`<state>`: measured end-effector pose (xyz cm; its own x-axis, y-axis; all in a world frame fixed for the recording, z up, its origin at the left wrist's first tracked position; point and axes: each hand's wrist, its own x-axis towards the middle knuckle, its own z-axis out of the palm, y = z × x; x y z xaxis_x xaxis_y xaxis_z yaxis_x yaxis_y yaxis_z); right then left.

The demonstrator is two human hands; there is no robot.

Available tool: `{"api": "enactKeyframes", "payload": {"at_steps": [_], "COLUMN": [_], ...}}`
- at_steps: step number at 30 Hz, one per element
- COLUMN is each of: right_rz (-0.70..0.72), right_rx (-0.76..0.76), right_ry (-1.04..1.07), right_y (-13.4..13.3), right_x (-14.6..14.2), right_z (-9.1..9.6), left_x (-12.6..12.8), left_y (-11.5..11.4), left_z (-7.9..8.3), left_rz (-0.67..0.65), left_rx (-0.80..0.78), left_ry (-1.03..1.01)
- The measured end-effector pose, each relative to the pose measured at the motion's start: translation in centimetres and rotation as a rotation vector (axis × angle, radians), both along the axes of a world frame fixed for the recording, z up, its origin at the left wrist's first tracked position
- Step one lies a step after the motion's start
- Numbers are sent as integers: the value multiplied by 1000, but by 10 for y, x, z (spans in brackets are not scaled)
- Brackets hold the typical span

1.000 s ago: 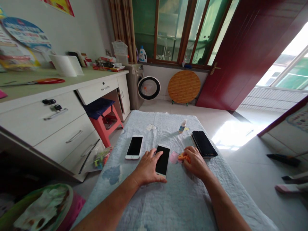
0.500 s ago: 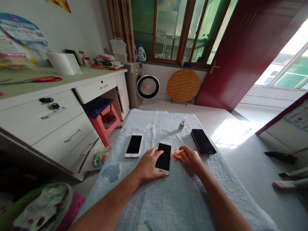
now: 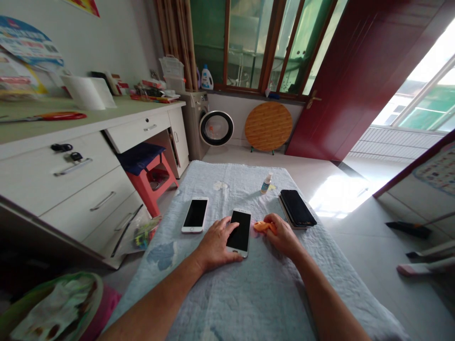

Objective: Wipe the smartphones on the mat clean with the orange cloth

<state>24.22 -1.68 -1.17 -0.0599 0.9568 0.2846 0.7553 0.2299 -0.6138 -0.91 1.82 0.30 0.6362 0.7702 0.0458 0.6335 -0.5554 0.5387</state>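
A white phone with a dark screen point(image 3: 240, 229) lies in the middle of the pale blue quilted cloth point(image 3: 263, 289). My left hand point(image 3: 215, 245) rests on its left edge, fingers curved over the frame and onto the screen. Just right of it my right hand point(image 3: 283, 234) is closed on a small orange cloth point(image 3: 261, 226) that lies on the quilt beside the phone. A second white phone point(image 3: 195, 214) lies to the left, untouched. A stack of dark phones point(image 3: 297, 208) lies to the right of my right hand. A small spray bottle point(image 3: 266, 183) stands behind them.
A white desk with drawers point(image 3: 81, 161) runs along the left, with a red stool point(image 3: 149, 173) under it. A washing machine point(image 3: 209, 125) and a round wooden tabletop point(image 3: 268, 126) stand at the far wall. A basin of rags point(image 3: 53, 308) sits at the lower left.
My right hand has drawn the orange cloth in closer to the phone's right edge. My left hand stays on the phone, which has barely moved.
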Motion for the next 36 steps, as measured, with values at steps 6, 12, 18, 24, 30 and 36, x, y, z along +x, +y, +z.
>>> {"api": "enactKeyframes", "payload": {"at_steps": [6,12,18,24,30,36], "right_rz": [-17,-62,-87,-39,77,141], "right_rx": [18,-111,-108,36,86,90], "right_ry": [56,311,303,235,376,407], "right_y": [0,-1,0,1,0,-2], "right_x": [-2,-6,-4,-2,-3,-6], "right_z": [9,10,10,8,9,16], "left_x": [0,0,0,-1,0,11], "left_y": [0,0,0,1,0,-9], "left_z": [1,0,0,-3,-1,18], "left_rz": [-9,-14,-5,-10,12,-15], "left_rx": [4,6,8,8,35,127], "left_ry": [35,23,18,22,-84,-246]}}
